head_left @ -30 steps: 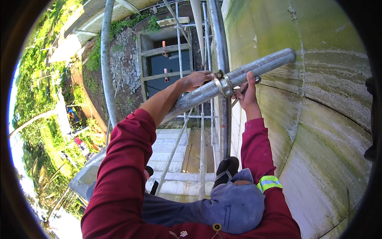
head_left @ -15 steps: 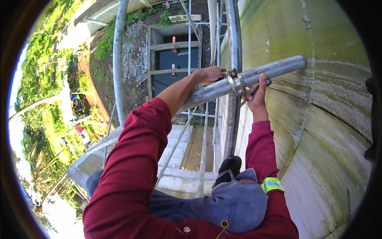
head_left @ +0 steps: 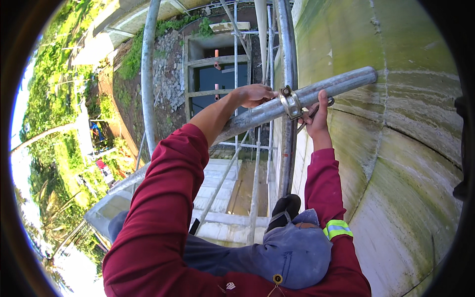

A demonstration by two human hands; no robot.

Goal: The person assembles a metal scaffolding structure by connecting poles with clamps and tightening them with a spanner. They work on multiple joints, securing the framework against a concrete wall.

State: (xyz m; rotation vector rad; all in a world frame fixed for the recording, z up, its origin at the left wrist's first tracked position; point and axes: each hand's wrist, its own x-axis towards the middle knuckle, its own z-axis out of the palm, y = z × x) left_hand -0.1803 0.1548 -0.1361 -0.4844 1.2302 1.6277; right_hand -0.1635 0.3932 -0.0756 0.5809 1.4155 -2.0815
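Observation:
A shiny metal scaffold coupler [head_left: 291, 103] joins a slanting galvanized pipe [head_left: 341, 86] to a long upright-running scaffold tube [head_left: 287, 163]. My left hand [head_left: 253, 95] is on the far side of the slanting pipe, its curled fingertips at the coupler's left edge. What lies under those fingers is partly hidden. On the coupler's right, my right hand [head_left: 319, 121] grips a dark metal wrench [head_left: 331, 101] with fingers wrapped round it. The right thumb points up along the pipe's near side. Part of the wrench is hidden behind the fingers.
A stained concrete wall [head_left: 410, 109] curves up at the right. Another scaffold tube [head_left: 148, 74] stands at the left. Far below lies a concrete pit [head_left: 217, 62] with dark water and orange pipes. My shoe [head_left: 286, 205] is beside the long tube.
The left hand has drawn slightly back from the coupler's top, with its fingers less bunched. The right hand keeps its grip on the wrench. The whole view has shifted slightly.

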